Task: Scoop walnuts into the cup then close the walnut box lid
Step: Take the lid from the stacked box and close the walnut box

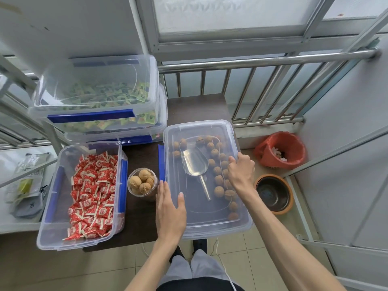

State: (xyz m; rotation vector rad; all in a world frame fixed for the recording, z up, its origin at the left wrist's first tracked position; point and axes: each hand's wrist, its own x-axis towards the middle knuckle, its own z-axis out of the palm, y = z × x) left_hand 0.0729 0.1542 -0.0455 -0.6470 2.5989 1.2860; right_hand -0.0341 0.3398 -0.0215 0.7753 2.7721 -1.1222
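The clear walnut box (241, 224) stands on the dark table (142, 225) with its transparent lid (197, 215) lying over it. Inside, several walnuts (218, 191) line the right side and a metal scoop (195, 164) lies in the middle. My left hand (170, 208) rests flat on the lid's near left edge, fingers apart. My right hand (240, 170) grips the lid's right rim. A clear cup (142, 183) holding several walnuts stands just left of the box. The box's blue left latch (161, 162) sticks up.
An open box of red wrapped candies (84, 194) sits to the left. Two stacked lidded boxes of green packets (98, 97) stand behind it. On the floor to the right are a bin with an orange bag (281, 150) and a brown pot (274, 193). A metal railing (262, 59) runs behind.
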